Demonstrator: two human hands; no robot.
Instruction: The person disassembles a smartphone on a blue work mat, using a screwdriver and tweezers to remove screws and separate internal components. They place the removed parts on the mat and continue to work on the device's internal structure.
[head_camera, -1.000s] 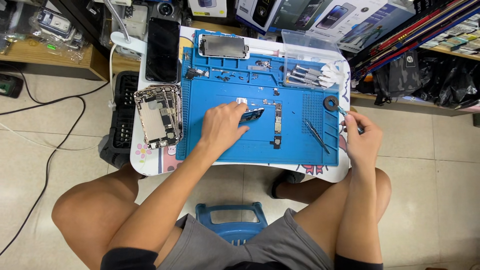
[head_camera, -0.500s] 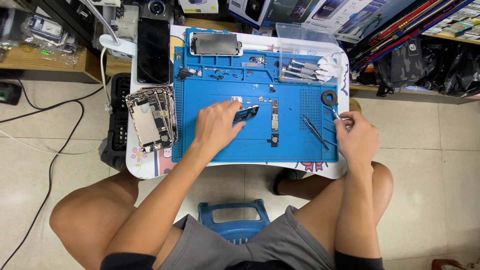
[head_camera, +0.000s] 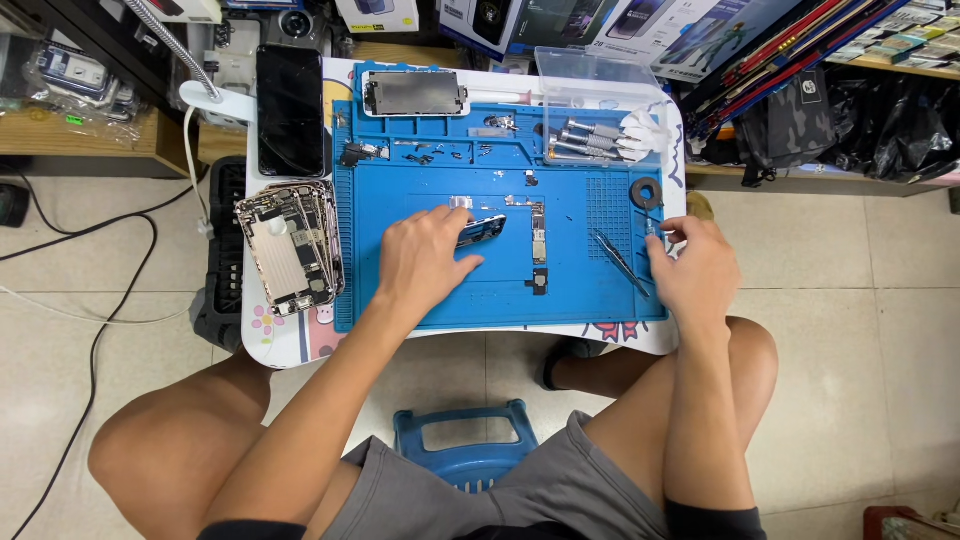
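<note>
One view only, from your head, facing almost straight down. Blue work mat (head_camera: 500, 270) on the small table (head_camera: 290, 345) fills upper centre at moderate distance; your knees and the blue stool (head_camera: 465, 450) sit below. Far edge catches shelf clutter, probably boxes, too cropped to tell. No second view, nothing shared.

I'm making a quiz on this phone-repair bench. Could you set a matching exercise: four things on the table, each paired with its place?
Things:
1. tweezers
2. stack of phone housings
3. black phone
4. small dark part

Places:
A. off the blue mat, on the table's left edge
B. at the left hand fingertips
C. on the mat, just left of the right hand
D. above the housings, at the table's far left corner

Pairs: 1-C, 2-A, 3-D, 4-B
</note>
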